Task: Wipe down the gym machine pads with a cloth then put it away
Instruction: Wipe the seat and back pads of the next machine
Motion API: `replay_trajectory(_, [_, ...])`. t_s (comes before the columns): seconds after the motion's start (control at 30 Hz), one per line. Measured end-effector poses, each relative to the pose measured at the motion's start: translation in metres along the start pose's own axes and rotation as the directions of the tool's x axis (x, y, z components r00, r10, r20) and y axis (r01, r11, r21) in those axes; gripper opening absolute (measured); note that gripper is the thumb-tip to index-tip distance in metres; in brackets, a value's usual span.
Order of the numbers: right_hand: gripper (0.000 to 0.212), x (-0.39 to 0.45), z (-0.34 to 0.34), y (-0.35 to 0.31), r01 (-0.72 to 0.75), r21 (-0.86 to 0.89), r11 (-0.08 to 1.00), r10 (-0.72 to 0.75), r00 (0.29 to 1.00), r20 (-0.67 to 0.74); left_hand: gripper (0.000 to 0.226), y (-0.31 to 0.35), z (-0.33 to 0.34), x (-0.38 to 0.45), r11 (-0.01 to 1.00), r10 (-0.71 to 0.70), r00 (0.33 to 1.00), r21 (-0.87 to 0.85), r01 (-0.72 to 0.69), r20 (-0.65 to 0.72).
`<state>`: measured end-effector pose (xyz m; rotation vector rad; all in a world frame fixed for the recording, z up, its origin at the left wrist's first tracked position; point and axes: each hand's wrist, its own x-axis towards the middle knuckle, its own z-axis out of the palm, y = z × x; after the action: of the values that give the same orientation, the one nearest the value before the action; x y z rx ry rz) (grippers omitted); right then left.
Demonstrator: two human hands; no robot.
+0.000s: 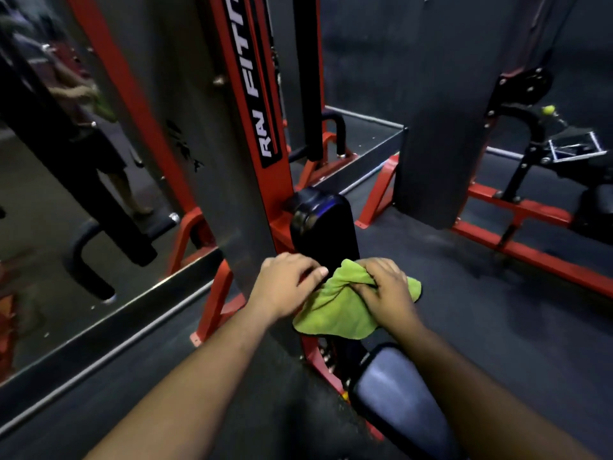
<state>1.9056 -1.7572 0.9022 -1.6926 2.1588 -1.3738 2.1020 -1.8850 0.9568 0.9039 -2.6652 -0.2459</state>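
Observation:
A lime-green cloth lies bunched over the near end of a black padded roller pad on a red-framed gym machine. My right hand presses down on the cloth and grips a fold of it. My left hand rests on the pad's left side, its fingertips touching the cloth's edge; whether it grips the cloth is unclear. A greyish seat pad sits below, between my forearms. The pad's near end is hidden under the cloth.
A wall mirror on the left reflects the machine and a person. A tall dark upholstered pad stands at right. Further right is another red-and-black machine. Dark rubber flooring surrounds the frame.

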Motion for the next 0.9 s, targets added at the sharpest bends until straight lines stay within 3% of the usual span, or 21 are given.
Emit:
replay_trajectory(0.1, [0.037, 0.051, 0.016, -0.016, 0.102, -0.018, 0.995, -0.103, 0.988, -0.115, 0.042, -0.024, -0.017, 0.046, 0.996, 0.008, 0.978, -0.089, -0.027, -0.210])
replay_trajectory(0.17, [0.039, 0.086, 0.026, -0.027, 0.096, -0.049, 0.994, -0.104, 0.974, -0.200, 0.043, -0.037, -0.019, 0.068, 0.989, -0.035, 0.970, -0.146, -0.001, -0.242])
replay_trajectory(0.33, [0.039, 0.149, 0.073, -0.035, -0.138, -0.048, 0.989, 0.112, 0.926, -0.362, 0.070, -0.059, -0.009, 0.124, 0.932, -0.071, 0.997, -0.358, 0.058, -0.023])
replay_trajectory(0.4, [0.043, 0.150, 0.086, -0.035, -0.274, 0.036, 0.961, 0.258, 0.842, -0.474, 0.071, -0.064, -0.005, 0.140, 0.920, -0.074, 0.997, -0.384, 0.078, 0.026])
replay_trajectory(0.5, [0.045, 0.135, 0.108, -0.043, -0.289, 0.127, 0.949, 0.305, 0.736, -0.605, 0.066, -0.068, -0.003, 0.159, 0.910, -0.034, 0.993, -0.407, 0.079, 0.116])
replay_trajectory(0.6, [0.062, 0.116, 0.135, -0.059, -0.259, 0.214, 0.942, 0.335, 0.775, -0.535, 0.062, -0.068, -0.007, 0.171, 0.846, 0.041, 0.975, -0.526, 0.082, 0.218])
replay_trajectory(0.7, [0.074, 0.109, 0.149, -0.061, -0.274, 0.223, 0.935, 0.352, 0.786, -0.509, 0.067, -0.065, -0.011, 0.178, 0.865, 0.128, 0.949, -0.501, 0.034, 0.286])
replay_trajectory(0.8, [0.068, 0.104, 0.151, -0.037, -0.254, 0.337, 0.907, 0.407, 0.739, -0.537, 0.087, -0.060, -0.009, 0.181, 0.928, 0.297, 0.897, -0.321, -0.190, 0.327])
replay_trajectory(0.9, [0.067, 0.089, 0.167, 0.016, -0.408, 0.498, 0.765, 0.618, 0.685, -0.386, 0.101, -0.060, -0.004, 0.182, 0.912, 0.410, 0.858, -0.120, -0.392, 0.310])
